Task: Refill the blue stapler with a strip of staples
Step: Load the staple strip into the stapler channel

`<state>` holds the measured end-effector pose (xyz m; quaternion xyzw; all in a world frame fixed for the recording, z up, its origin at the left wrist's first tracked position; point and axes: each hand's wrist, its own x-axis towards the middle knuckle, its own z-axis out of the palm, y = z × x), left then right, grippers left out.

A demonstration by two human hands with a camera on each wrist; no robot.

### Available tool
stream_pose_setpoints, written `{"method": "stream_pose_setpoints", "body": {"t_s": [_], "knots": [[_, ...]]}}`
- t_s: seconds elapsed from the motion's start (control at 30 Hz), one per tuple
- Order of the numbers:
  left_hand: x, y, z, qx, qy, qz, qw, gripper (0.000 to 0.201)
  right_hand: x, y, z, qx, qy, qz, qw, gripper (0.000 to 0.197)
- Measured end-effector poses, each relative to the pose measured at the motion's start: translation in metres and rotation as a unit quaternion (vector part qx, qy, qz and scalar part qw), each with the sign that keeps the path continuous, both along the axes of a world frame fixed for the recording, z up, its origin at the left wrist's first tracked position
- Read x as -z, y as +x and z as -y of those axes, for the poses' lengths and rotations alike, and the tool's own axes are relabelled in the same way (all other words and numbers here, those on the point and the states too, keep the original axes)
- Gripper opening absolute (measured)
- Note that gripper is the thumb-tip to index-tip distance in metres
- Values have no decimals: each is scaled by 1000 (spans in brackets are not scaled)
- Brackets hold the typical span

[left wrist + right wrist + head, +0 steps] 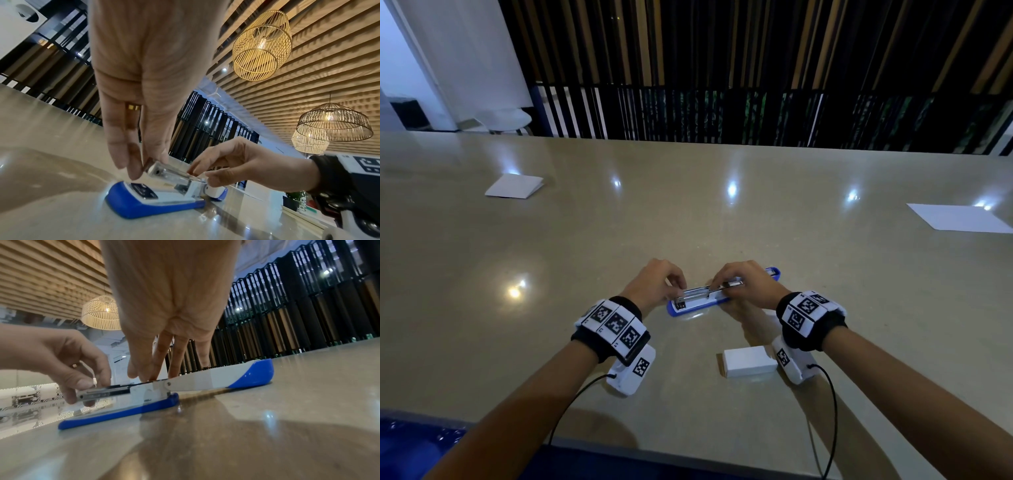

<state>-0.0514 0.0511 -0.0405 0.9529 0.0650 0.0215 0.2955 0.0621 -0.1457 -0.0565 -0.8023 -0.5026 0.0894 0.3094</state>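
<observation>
A long, glossy stone table (585,240) runs out toward a wall of dark slats, with wicker lamps (262,47) glowing overhead and two white paper sheets (514,186) lying far off to either side. Right in front of the person, the blue stapler (688,306) lies flat and swung fully open, its long axis running left to right across the body, blue base at the left and the white-and-blue lid (236,378) thrown back to the right. The left hand (654,286) has its fingertips and thumb curled in a pinch on the front end of the metal magazine (102,392). The right hand (743,282) comes down near the hinge, fingertips closed over the channel; whether a strip of staples is under them I cannot tell. A small white box (750,361), presumably the staples, sits just beside the right wrist, nearer the person. Any strip would have to line up with that left-right channel, so the right hand looks best placed to feed it.
</observation>
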Motion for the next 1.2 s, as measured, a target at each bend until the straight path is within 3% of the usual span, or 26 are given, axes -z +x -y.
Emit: {"method": "stream_pose_setpoints", "body": {"t_s": [0.63,1.2], "knots": [[-9,10,-8,100,57,-46,992,18,7,0,-8,29,-38,-27,998,21],[4,-5,-13,184,136,34,973,25,7,-4,-13,63,8,-108,992,16]]}}
